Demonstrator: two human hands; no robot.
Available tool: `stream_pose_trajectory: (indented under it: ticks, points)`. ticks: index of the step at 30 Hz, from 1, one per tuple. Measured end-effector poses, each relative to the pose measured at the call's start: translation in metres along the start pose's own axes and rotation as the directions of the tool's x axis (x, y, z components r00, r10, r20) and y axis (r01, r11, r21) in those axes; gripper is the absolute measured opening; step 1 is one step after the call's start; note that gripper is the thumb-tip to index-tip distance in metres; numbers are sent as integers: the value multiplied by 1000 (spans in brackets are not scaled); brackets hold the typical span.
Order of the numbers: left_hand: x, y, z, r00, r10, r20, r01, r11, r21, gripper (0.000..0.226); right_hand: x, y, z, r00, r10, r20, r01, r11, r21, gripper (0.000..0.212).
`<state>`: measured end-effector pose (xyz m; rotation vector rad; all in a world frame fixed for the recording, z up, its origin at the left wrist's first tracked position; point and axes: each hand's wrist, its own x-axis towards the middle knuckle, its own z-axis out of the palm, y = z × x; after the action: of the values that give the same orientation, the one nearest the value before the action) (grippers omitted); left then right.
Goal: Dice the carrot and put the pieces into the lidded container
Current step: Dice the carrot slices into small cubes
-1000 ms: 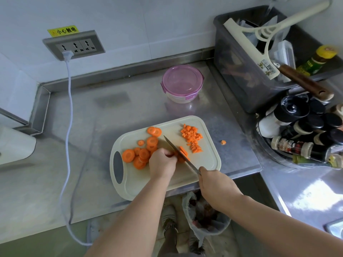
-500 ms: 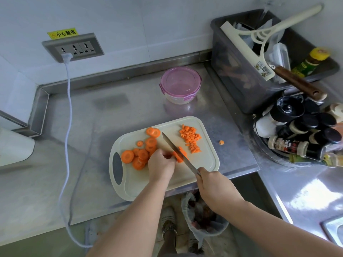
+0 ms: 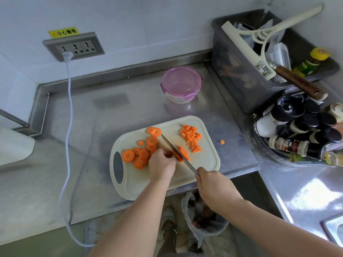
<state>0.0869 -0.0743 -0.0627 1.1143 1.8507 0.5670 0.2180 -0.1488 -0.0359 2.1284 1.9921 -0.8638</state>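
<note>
Dicing looks about half done; diced pile [image 3: 191, 135] sits on cutting board [image 3: 206, 160] right side; carrot rounds [image 3: 143, 153] wait uncut at left; left hand [image 3: 162, 165] fingers pinch carrot strips [image 3: 184, 154] against knife [image 3: 173, 148]; right hand [image 3: 213, 184] grips its handle; lidded container [image 3: 181, 84] stands behind, closed, apparently empty; stray piece [image 3: 222, 142] lies on surface [image 3: 130, 108].

Left hand [image 3: 161, 166] pins carrot strips [image 3: 182, 154] on cutting board [image 3: 207, 160]; right hand [image 3: 213, 186] grips knife [image 3: 176, 152].

Orange carrot rounds [image 3: 143, 153] piled flat on left half of cutting board [image 3: 206, 162]. Diced cubes [image 3: 191, 135] heaped near far-right corner. Few strips [image 3: 184, 154] mid-board. One stray cube [image 3: 222, 142] on counter [image 3: 130, 112]. Round clear container [image 3: 179, 99], purple lid [image 3: 181, 81] clipped on, upright behind board.
</note>
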Motion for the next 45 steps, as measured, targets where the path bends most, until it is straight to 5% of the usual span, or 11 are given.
stream_pose_trajectory:
  ticks: [24,36,45]
  points:
    - [-1,0,0,1000,5,11,-5,999,-36,9,5,0,-1,999,-3,51,8,996,-86,21]
    - [2,1,-1,1000,9,-9,-9,999,48,8,11,-1,1,991,30,131,-11,989,-145,38]
    - [1,2,-1,1000,13,-1,-13,999,41,7,12,1,-4,997,23,69,-26,999,37,20]
